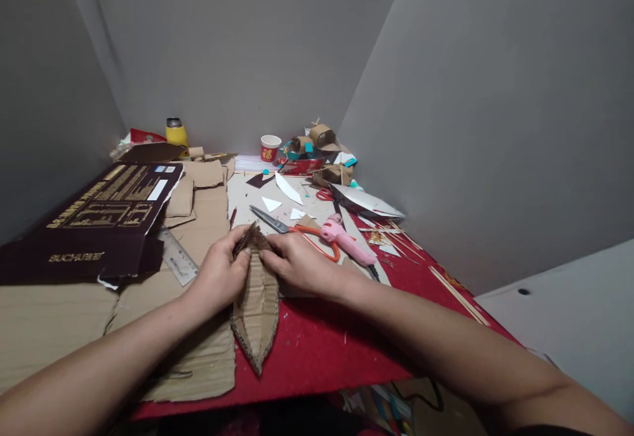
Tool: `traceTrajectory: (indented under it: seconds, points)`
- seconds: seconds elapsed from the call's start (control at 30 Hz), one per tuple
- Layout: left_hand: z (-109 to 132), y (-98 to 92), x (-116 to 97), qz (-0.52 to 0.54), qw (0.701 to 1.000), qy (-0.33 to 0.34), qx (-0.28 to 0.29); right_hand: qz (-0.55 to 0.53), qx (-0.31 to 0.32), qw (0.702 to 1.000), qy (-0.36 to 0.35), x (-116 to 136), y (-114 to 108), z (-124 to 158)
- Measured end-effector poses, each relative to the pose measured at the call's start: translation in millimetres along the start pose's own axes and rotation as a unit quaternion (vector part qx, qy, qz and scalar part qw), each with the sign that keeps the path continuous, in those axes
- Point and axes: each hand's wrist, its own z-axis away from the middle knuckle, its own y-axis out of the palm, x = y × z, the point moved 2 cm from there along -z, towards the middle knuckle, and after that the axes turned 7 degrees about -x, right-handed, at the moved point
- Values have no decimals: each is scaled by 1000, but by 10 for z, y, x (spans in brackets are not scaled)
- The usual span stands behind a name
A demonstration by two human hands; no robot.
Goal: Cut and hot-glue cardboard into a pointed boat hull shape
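A brown corrugated cardboard piece (256, 310), shaped like a boat or leaf, hangs with its pointed end toward me over the red tabletop. My left hand (225, 267) pinches its upper left edge, thumb on the inside. On the opposite side my right hand (292, 263) grips the upper right edge. The far tip lies between both hands. Just beyond them, orange-handled scissors (277, 221) rest on a pale board, blades pointing left. Beside my right wrist lies a pink glue gun (347, 238).
Cardboard sheets (198, 350), a dark printed box (109, 224) and a clear ruler (177, 255) lie left. A paper cup (270, 148), a yellow jar (176, 133) and cardboard scraps stand at the back. Thin sticks (458, 296) lie right, near the wall.
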Motion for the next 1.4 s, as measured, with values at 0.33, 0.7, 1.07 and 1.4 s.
traceTrajectory:
  seconds: [0.33, 0.7, 1.07, 1.4]
  points:
    - [-18, -4, -69, 70, 997, -22, 8, 21, -33, 999, -30, -42, 89, -1]
    - [-36, -7, -86, 187, 971, -150, -5, -4, -45, 999, -28, -67, 29, -4]
    - [-22, 88, -46, 333, 914, -226, -49, -47, -117, 991, -34, -98, 78, -15]
    - [-14, 90, -57, 341, 911, -227, -47, 30, -85, 995, -35, -59, 61, 3]
